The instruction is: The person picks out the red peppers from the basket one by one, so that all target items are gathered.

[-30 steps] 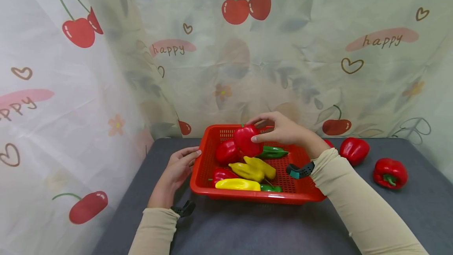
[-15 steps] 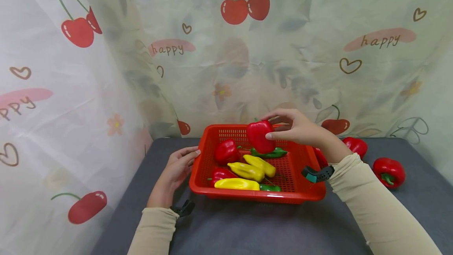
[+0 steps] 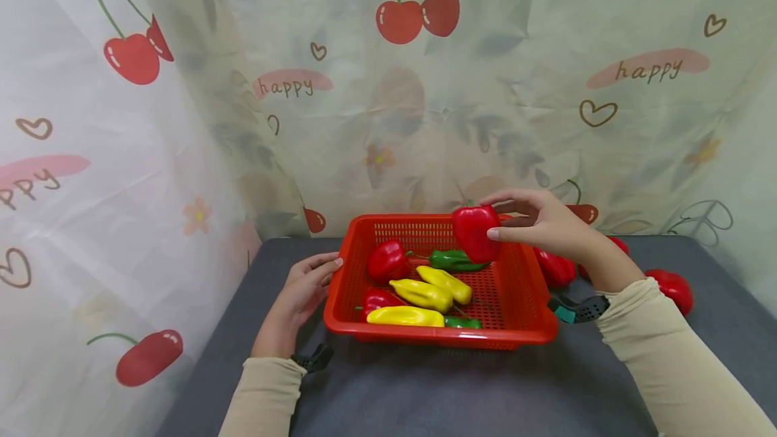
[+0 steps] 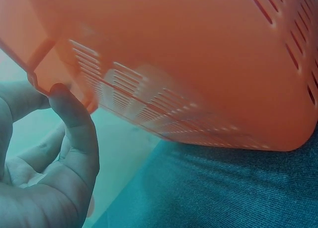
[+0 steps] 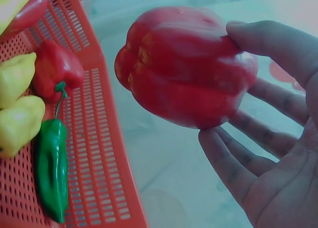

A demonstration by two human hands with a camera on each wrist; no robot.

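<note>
My right hand [image 3: 551, 228] holds a red bell pepper [image 3: 476, 232] over the right back part of the red basket [image 3: 527, 315]. In the right wrist view, thumb and fingers pinch the pepper [image 5: 186, 69] beside the basket's wall [image 5: 107, 138]. My left hand [image 3: 305, 290] grips the basket's left rim; the left wrist view shows its thumb and fingers [image 4: 77, 121] at the rim. Inside the basket lie a red bell pepper [image 3: 388, 261], two yellow peppers [image 3: 423, 295] near the middle, a green pepper [image 3: 455, 261], a longer yellow pepper [image 3: 405, 316] and others along the front.
Several red peppers rest on the grey table [image 3: 425, 390] right of the basket, one [image 3: 555, 268] beside its wall and another [image 3: 670, 288] farther right, partly behind my right forearm. A printed curtain [image 3: 449, 106] hangs behind the table and on the left.
My right hand has moved rightward with the red bell pepper, away from the red pepper in the basket's left back. The left hand and the basket have stayed in place.
</note>
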